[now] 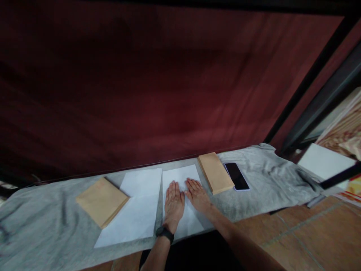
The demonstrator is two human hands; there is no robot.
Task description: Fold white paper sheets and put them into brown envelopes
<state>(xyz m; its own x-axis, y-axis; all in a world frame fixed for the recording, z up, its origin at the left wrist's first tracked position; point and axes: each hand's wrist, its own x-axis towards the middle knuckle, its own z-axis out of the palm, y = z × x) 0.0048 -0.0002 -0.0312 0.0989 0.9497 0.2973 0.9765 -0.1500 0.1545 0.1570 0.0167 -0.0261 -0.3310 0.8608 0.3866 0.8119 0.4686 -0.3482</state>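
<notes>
Both hands lie flat on a white sheet of paper (180,177) spread on a grey cloth (56,222). My left hand (174,205), with a black band at the wrist, presses the sheet's middle, fingers stretched out. My right hand (198,195) rests beside it, fingers also flat and apart. A second white sheet (135,210) lies just left of the first. A tan stack of envelopes (215,172) sits right of the hands and another tan stack (101,201) lies to the left.
A black phone (237,176) lies on the cloth right of the nearer envelope stack. A dark red wall rises behind the cloth. A white board (324,162) and patterned items sit at far right. Brown tiled surface shows at the lower right.
</notes>
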